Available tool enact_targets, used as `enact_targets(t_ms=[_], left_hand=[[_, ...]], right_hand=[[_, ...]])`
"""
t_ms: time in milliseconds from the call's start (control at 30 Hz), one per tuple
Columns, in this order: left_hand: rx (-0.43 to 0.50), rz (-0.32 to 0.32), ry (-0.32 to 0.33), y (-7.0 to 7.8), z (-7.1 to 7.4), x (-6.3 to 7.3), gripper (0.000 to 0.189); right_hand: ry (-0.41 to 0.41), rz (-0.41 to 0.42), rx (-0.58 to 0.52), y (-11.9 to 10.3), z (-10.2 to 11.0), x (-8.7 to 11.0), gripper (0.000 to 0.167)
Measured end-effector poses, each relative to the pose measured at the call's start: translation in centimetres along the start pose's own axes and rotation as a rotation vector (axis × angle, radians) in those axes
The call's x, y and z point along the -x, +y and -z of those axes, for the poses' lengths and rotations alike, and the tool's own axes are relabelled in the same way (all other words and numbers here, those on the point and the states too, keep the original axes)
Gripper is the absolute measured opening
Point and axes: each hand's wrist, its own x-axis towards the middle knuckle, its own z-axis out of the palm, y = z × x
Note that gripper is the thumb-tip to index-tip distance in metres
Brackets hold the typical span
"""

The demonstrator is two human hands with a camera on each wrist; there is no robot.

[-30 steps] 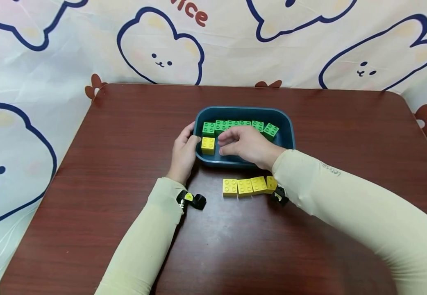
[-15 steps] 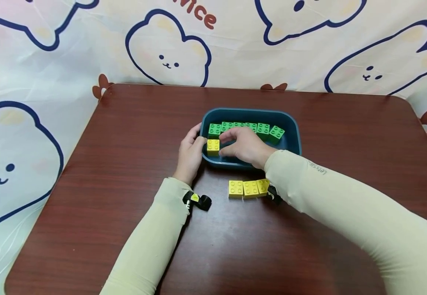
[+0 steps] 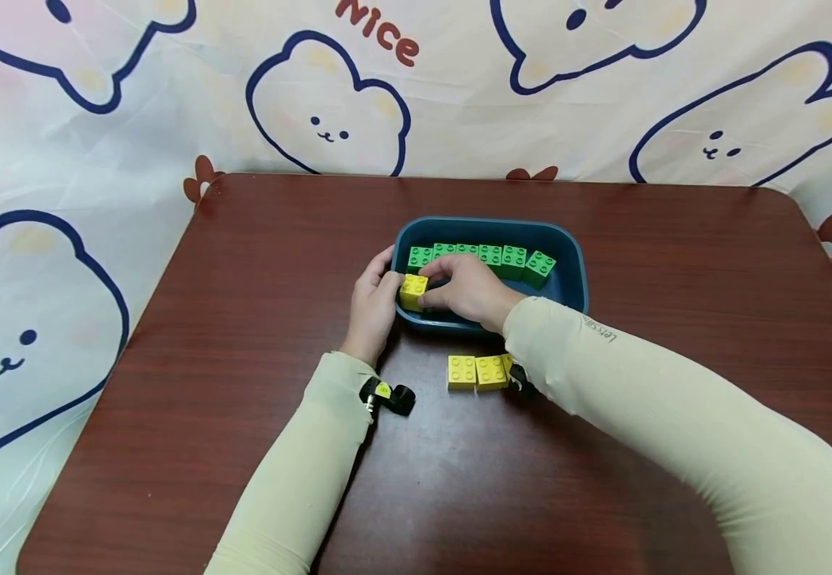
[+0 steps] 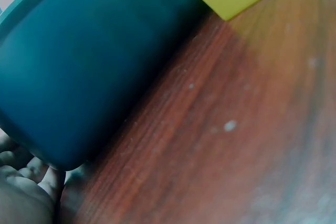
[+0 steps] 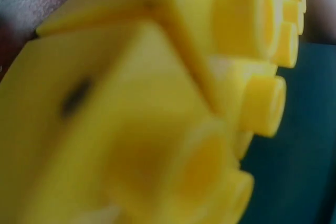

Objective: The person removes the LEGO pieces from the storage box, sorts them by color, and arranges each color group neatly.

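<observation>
In the head view a dark teal plastic tray (image 3: 576, 279) stands on the table. My left hand (image 3: 373, 307) holds its left end, the thumb at the rim and the fingers along the outer wall. My right hand (image 3: 469, 289) reaches in over the near rim and pinches a yellow toy building brick (image 3: 413, 291) between thumb and fingertips, in the tray's front left corner. This brick is slightly tilted. A row of several green bricks (image 3: 513, 257) lies along the tray's back, partly hidden by the right hand.
Yellow bricks (image 3: 461, 373) form a row on the table (image 3: 243, 319) in front of the tray, its right end hidden by my right sleeve and wrist camera. They fill much of the right wrist view, close to the lens. A printed cloth (image 3: 473, 128) hangs behind the table.
My right hand has moved left onto the yellow brick in the tray, which has turned slightly. The left hand keeps its hold. The right sleeve now covers more of the front row.
</observation>
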Motion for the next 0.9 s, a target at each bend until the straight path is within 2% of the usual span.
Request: enact_targets(t_ms=[467,667,900], left_hand=[[-0.003,0.031,-0.005,0.0,0.0,0.0,0.044],[-0.012,0.029,-0.016,0.2,0.0,0.1,0.043],[-0.035,0.044,0.006,0.2,-0.3,0.2,0.042]], right_hand=[[-0.034,-0.006,0.044,-0.2,1.1,1.2,0.045],[-0.026,0.033,0.054,-0.4,2.1,2.9,0.043],[0.046,0.133,0.091,-0.4,3.1,5.6,0.044]])
